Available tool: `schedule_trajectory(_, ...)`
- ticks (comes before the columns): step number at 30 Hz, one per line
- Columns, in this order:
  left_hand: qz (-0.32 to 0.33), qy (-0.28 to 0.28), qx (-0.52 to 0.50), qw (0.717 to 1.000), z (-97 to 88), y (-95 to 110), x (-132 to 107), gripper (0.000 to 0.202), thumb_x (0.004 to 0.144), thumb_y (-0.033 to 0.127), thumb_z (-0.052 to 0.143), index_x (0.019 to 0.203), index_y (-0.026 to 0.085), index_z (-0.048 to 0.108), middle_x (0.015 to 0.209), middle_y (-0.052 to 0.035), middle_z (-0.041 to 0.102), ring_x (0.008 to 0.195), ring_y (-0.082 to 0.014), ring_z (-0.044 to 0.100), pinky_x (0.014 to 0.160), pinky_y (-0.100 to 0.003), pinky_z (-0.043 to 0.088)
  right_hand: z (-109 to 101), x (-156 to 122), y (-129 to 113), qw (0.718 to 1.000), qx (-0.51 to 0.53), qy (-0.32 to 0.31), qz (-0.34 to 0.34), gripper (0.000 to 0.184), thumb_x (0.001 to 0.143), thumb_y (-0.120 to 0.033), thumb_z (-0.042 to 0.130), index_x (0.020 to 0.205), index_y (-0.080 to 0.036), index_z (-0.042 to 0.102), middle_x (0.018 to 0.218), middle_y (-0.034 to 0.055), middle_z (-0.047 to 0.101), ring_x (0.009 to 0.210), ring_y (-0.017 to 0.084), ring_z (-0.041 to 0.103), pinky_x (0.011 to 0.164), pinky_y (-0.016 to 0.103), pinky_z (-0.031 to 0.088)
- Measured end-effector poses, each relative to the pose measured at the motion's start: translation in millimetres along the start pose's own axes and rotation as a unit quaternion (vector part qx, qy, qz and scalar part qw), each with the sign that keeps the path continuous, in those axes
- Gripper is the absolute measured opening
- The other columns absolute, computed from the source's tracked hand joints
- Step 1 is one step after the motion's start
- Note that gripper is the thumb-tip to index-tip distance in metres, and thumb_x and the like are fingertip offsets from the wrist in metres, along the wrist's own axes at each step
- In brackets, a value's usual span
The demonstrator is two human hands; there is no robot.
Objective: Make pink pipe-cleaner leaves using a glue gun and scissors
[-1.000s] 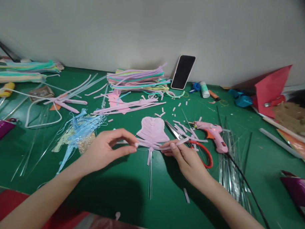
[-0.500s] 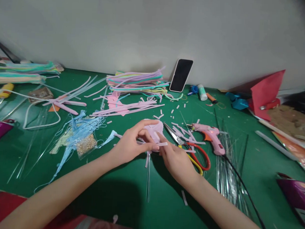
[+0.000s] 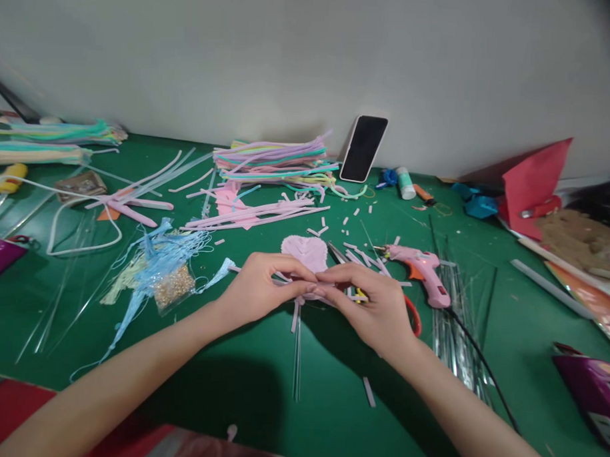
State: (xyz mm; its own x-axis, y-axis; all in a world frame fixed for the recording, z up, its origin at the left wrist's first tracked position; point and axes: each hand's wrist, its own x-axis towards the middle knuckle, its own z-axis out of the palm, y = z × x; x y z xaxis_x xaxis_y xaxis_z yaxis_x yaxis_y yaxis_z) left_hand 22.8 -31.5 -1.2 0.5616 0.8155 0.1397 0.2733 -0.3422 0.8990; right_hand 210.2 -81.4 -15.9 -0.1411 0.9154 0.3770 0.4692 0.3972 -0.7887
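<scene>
My left hand (image 3: 260,283) and my right hand (image 3: 370,297) meet at the table's middle, thumbs and index fingertips pinched together on a lilac pipe cleaner, mostly hidden by the fingers. Just beyond the fingertips lies a fuzzy lilac heart-shaped piece (image 3: 307,252), its lower part covered. Below the hands, a short pipe cleaner end (image 3: 295,318) and thin clear strands (image 3: 297,368) hang or lie toward me; I cannot tell which. Scissors (image 3: 413,315) with red and yellow handles are partly behind my right hand.
A pink glue gun (image 3: 428,269) with a black cord rests right of the scissors. Bundled pipe cleaners (image 3: 272,162) and a phone (image 3: 364,149) are at the back. Blue tassels (image 3: 168,257) and a bead bag (image 3: 173,287) lie left. Clear strips (image 3: 456,340) lie right.
My right hand has turned and brought its thumb and index finger against the left fingertips. The heart-shaped piece now shows more fully beyond the hands. The scissors are more covered.
</scene>
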Motion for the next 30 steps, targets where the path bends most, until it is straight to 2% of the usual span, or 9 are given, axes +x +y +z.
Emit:
schedule_trajectory(4,0.024,0.015,0.07,0.997,-9.0,-4.5,-4.4,0.016,0.083,0.027,0.064,0.093,0.022,0.076,0.087,-0.003,0.076,0.078,-0.0169,0.068,0.069,-0.025,0.052,-2.2,4.0,7.9,0.999,0.0,0.003,0.033,0.007,0.083,-0.026,0.066,0.079,-0.022,0.068,0.078,0.0011,0.073,0.072,0.016,0.066,0.066,0.028,0.051)
schedule_trajectory(7,0.062,0.019,0.18,0.982,-22.0,-9.4,-11.6,0.023,0.089,0.029,0.056,0.101,0.022,0.074,0.091,-0.0034,0.076,0.081,-0.0171,0.068,0.072,-0.026,0.051,-8.7,2.6,14.6,0.998,-0.046,0.01,0.047,0.009,0.084,-0.028,0.064,0.079,-0.021,0.066,0.078,0.0014,0.072,0.069,0.016,0.065,0.062,0.027,0.05)
schedule_trajectory(10,0.109,-0.023,0.312,0.943,-37.6,-13.1,-20.8,0.029,0.094,0.029,0.047,0.106,0.021,0.071,0.099,-0.0043,0.075,0.089,-0.0194,0.067,0.08,-0.031,0.049,-18.7,-2.1,20.1,0.993,-0.114,-0.009,0.034,0.01,0.086,-0.028,0.06,0.08,-0.021,0.064,0.077,0.0017,0.07,0.069,0.016,0.064,0.061,0.027,0.048)
schedule_trajectory(14,0.138,-0.055,0.424,0.893,-54.2,-18.1,-32.5,0.031,0.095,0.027,0.042,0.099,0.018,0.071,0.099,-0.0067,0.073,0.098,-0.0233,0.064,0.085,-0.037,0.048,-31.5,-12.5,28.6,0.98,-0.198,-0.024,0.008,0.01,0.088,-0.026,0.055,0.081,-0.021,0.06,0.07,0.0014,0.067,0.06,0.015,0.06,0.052,0.026,0.044)
schedule_trajectory(20,0.137,-0.036,0.478,0.867,-66.3,-32.6,-45.5,0.033,0.096,0.029,0.039,0.094,0.016,0.07,0.093,-0.0081,0.072,0.097,-0.0249,0.061,0.083,-0.037,0.048,-43.3,-30.3,45.1,0.957,-0.287,-0.038,0.03,0.008,0.088,-0.025,0.053,0.081,-0.022,0.057,0.072,0.0034,0.068,0.062,0.019,0.062,0.054,0.029,0.044)
schedule_trajectory(24,0.117,-0.049,0.475,0.871,-71.6,-41.2,-54.2,0.032,0.095,0.032,0.042,0.089,0.018,0.07,0.086,-0.0064,0.071,0.088,-0.0235,0.059,0.076,-0.035,0.047,-48.3,-38.6,53.9,0.952,-0.3,-0.05,0.048,0.009,0.089,-0.025,0.051,0.082,-0.021,0.058,0.077,0.0049,0.068,0.071,0.021,0.064,0.062,0.031,0.047)
schedule_trajectory(27,0.105,-0.048,0.468,0.876,-74.1,-44.8,-59.3,0.034,0.095,0.034,0.042,0.084,0.02,0.071,0.08,-0.0055,0.07,0.086,-0.0233,0.059,0.072,-0.033,0.046,-50.4,-42.6,56.6,0.949,-0.308,-0.054,0.037,0.01,0.088,-0.026,0.053,0.082,-0.02,0.059,0.08,0.0057,0.067,0.075,0.022,0.062,0.067,0.032,0.047)
schedule_trajectory(30,0.1,-0.04,0.466,0.878,-75.3,-46.8,-62.4,0.035,0.094,0.034,0.042,0.08,0.021,0.071,0.075,-0.0051,0.069,0.082,-0.022,0.059,0.069,-0.031,0.045,-50.9,-44.9,55.2,0.946,-0.319,-0.046,0.02,0.012,0.088,-0.027,0.055,0.08,-0.019,0.059,0.077,0.0049,0.066,0.074,0.022,0.059,0.066,0.032,0.046)
